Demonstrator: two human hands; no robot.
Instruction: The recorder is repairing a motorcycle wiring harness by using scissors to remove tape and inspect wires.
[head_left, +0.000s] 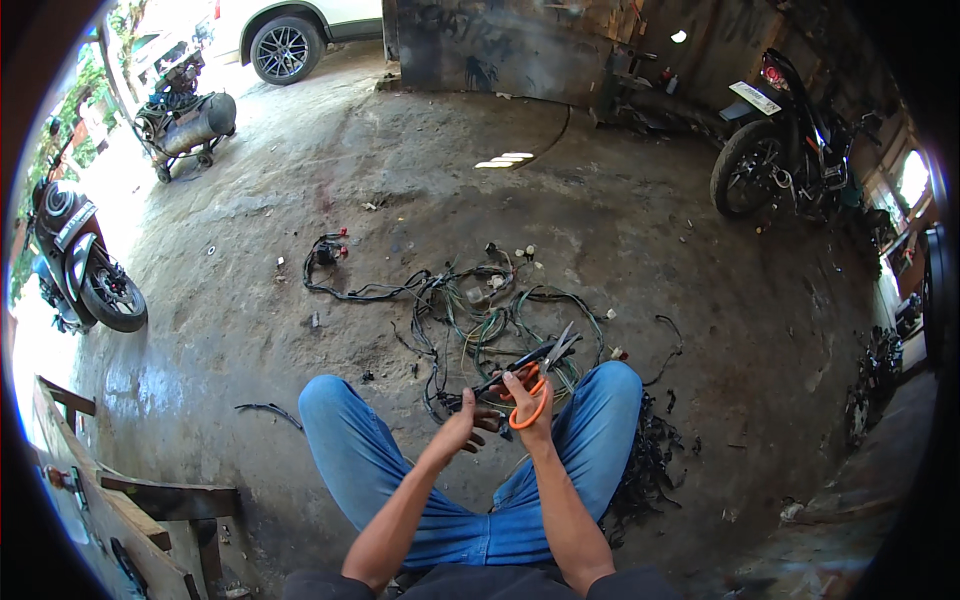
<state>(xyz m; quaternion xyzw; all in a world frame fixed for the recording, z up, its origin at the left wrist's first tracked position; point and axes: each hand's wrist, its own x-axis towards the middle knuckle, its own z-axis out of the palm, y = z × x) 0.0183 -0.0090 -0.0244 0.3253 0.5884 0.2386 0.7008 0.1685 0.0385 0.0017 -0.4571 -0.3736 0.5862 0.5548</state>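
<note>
The right hand [539,424] is wrapped around opened-up orange-handled scissors [554,354]. The left hand [460,430] is half-curled, can't tell if it's pinching anything. Wiring harness [440,287] is sprawled on the concrete floor [250,280], mostly out past the knees [616,388].

Smooth plastic scissor handles [519,424]

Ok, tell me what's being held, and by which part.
Right hand: the scissors, by their orange handles. Left hand: close against the wires; whether it grips them cannot be told.
</note>
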